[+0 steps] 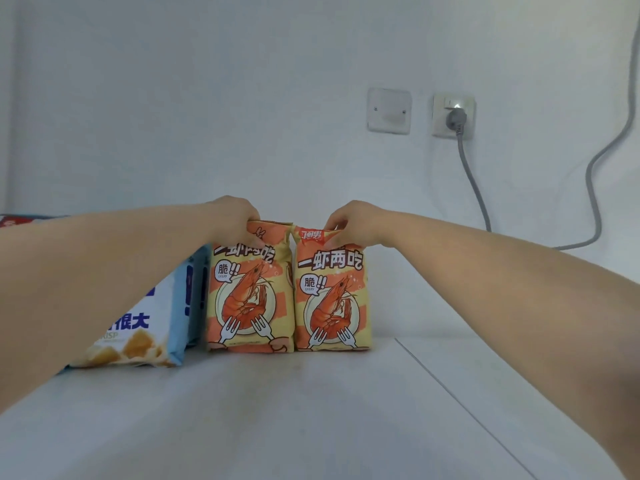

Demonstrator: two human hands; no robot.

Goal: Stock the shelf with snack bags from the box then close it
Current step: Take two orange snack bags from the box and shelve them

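The left hand (235,216) and right hand (353,221) are each pinching a shrimp bag (249,292) top, standing both upright beside the blue bag (138,327) on the shelf (311,410).

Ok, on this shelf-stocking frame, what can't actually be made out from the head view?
- The box: not in the head view, so open or closed is unknown.
- Blue-and-white snack bag: its left part is covered by the left forearm.
- Red item at the left edge: cut off by the frame and the arm.
- Left shrimp bag: the left hand hides its top-left print.
- Right hand covers the right shrimp bag's top corner.
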